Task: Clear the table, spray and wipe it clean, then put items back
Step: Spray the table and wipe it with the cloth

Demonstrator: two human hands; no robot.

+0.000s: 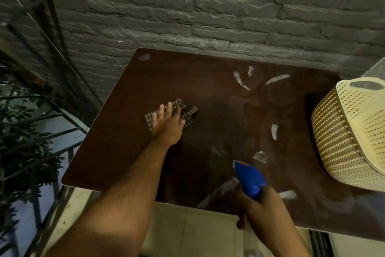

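Observation:
A dark brown table [129, 152] fills the middle of the view, its glossy top showing pale reflections. My left hand [169, 125] lies flat with fingers spread on a checked brown cloth [186, 111], pressing it onto the table's left-middle part. My right hand [258, 204] is at the near edge, closed around a spray bottle with a blue trigger head [250, 179] whose nozzle points out over the tabletop. The bottle's body is hidden below my hand.
A cream woven plastic basket [350, 140] stands on the table's right side, partly cut off by the frame. A grey stone-brick wall [187, 11] backs the table. Metal railing and leafy plants [25, 123] lie to the left. Pale floor tiles [198, 229] show below the near edge.

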